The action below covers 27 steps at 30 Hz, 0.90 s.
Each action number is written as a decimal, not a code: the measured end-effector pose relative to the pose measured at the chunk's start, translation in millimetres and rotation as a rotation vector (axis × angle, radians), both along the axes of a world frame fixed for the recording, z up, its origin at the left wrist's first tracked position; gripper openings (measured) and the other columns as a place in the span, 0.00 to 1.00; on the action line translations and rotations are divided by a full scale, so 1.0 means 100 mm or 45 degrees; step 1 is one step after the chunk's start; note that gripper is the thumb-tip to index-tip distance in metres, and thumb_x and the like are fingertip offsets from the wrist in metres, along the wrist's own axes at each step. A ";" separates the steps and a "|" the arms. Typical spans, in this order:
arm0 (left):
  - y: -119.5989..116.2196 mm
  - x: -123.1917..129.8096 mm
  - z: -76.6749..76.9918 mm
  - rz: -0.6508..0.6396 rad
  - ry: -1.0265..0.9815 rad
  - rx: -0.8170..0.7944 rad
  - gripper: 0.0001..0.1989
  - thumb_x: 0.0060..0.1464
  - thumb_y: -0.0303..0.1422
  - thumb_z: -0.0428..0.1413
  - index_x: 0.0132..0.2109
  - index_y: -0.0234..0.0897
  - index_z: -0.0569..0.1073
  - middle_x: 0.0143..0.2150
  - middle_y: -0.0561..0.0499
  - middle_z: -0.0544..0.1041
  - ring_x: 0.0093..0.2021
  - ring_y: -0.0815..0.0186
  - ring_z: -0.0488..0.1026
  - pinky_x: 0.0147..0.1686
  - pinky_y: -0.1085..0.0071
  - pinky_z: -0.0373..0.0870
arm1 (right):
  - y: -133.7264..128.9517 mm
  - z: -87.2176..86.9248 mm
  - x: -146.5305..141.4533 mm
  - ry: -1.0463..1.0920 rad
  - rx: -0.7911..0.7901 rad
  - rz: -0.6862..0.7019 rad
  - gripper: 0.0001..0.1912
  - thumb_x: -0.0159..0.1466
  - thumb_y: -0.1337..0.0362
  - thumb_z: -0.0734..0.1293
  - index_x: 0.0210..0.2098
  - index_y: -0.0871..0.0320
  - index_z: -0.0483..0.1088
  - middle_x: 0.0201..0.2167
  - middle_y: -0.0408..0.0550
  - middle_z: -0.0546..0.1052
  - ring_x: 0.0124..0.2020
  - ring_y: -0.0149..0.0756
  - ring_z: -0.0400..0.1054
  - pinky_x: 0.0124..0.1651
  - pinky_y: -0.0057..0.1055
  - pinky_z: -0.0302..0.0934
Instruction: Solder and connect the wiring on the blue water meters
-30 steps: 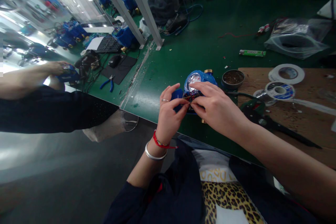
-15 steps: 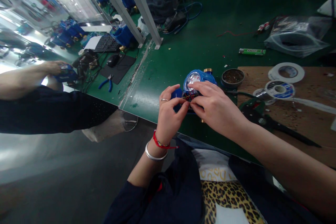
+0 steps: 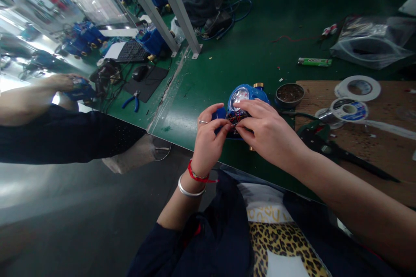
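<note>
A blue meter (image 3: 239,95) with a round clear face and a brass fitting lies on the green bench near its front edge. Thin coloured wires (image 3: 236,117) show in its open dark compartment. My left hand (image 3: 209,138) is at the left of the compartment, thumb and forefinger pinched on the wires. From the right, my right hand (image 3: 263,125) reaches over the meter, its thumb and forefinger also pinched at the wires, close to the left fingertips. The fingers partly hide the wires' ends.
Right of the meter are a round tin (image 3: 290,94), a solder spool (image 3: 349,110), a tape roll (image 3: 357,88) and a dark-handled tool (image 3: 325,148). Blue pliers (image 3: 132,101) lie left. Another person's hand (image 3: 63,83) holds a blue meter. Metal posts (image 3: 178,8) stand behind.
The pinched fingertips of my two hands have moved slightly apart, and more of the wires shows between them. The view has shifted a little.
</note>
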<state>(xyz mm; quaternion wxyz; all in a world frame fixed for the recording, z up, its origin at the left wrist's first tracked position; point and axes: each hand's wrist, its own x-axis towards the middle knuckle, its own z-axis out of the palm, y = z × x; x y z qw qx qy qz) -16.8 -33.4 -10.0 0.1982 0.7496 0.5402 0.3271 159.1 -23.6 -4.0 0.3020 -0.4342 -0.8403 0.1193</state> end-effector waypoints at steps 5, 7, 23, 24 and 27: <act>0.00 0.00 -0.01 -0.004 -0.022 -0.002 0.07 0.61 0.31 0.53 0.37 0.38 0.76 0.61 0.46 0.67 0.61 0.57 0.64 0.61 0.52 0.62 | 0.00 0.00 0.00 -0.006 0.006 0.004 0.12 0.64 0.69 0.63 0.36 0.63 0.79 0.56 0.57 0.73 0.59 0.47 0.64 0.65 0.48 0.55; 0.00 0.00 -0.01 -0.001 -0.023 0.000 0.08 0.61 0.31 0.53 0.37 0.38 0.76 0.61 0.46 0.67 0.61 0.57 0.65 0.61 0.52 0.62 | 0.00 0.00 0.00 -0.010 0.005 0.009 0.12 0.64 0.69 0.63 0.35 0.63 0.79 0.56 0.57 0.72 0.59 0.48 0.64 0.65 0.49 0.55; -0.07 -0.02 -0.04 0.032 -0.097 0.143 0.05 0.62 0.31 0.53 0.42 0.39 0.73 0.64 0.45 0.64 0.64 0.58 0.61 0.62 0.54 0.61 | 0.00 0.00 0.00 0.005 0.035 0.003 0.10 0.64 0.69 0.63 0.33 0.62 0.78 0.56 0.58 0.72 0.59 0.48 0.65 0.63 0.52 0.57; -0.09 -0.02 -0.04 0.072 -0.110 0.189 0.05 0.61 0.31 0.53 0.43 0.38 0.72 0.64 0.44 0.63 0.65 0.58 0.61 0.62 0.54 0.61 | -0.01 0.00 0.01 0.005 0.037 0.000 0.10 0.64 0.69 0.63 0.33 0.62 0.78 0.57 0.58 0.71 0.59 0.47 0.65 0.63 0.52 0.56; -0.12 -0.03 -0.06 0.185 -0.103 0.302 0.08 0.60 0.31 0.56 0.47 0.37 0.69 0.64 0.41 0.63 0.65 0.58 0.60 0.63 0.54 0.60 | -0.02 0.01 0.01 0.001 0.052 0.002 0.10 0.65 0.69 0.62 0.33 0.61 0.77 0.58 0.58 0.70 0.59 0.47 0.65 0.64 0.53 0.56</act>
